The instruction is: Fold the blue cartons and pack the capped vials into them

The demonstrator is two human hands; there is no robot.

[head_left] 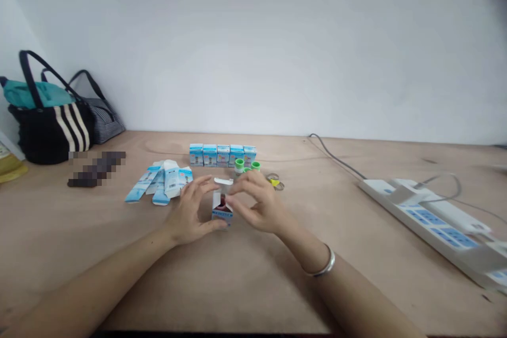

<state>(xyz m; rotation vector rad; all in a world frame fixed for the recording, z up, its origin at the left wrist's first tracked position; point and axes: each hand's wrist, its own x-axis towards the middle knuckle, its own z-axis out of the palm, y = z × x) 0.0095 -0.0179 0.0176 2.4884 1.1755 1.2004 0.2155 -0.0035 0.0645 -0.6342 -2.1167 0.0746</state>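
A small blue-and-white carton (222, 216) stands upright on the table with its top flaps raised, and something dark reddish shows inside its mouth. My left hand (192, 214) is around its left side, thumb across the front and fingers stretched towards the back. Over the carton's right edge hovers my right hand (257, 200), fingers curved with a gap between thumb and forefinger, the tips at the side flap; nothing shows in it. Just behind are several small containers with green caps (239, 163), partly hidden by my right hand.
Several closed cartons (223, 156) stand in a row at the back. Flattened cartons (160, 182) lie left of my hands. A yellow-and-grey item (274, 182) lies to the right. A power strip (420, 216) with cables runs along the right side; bags (51, 127) sit far left.
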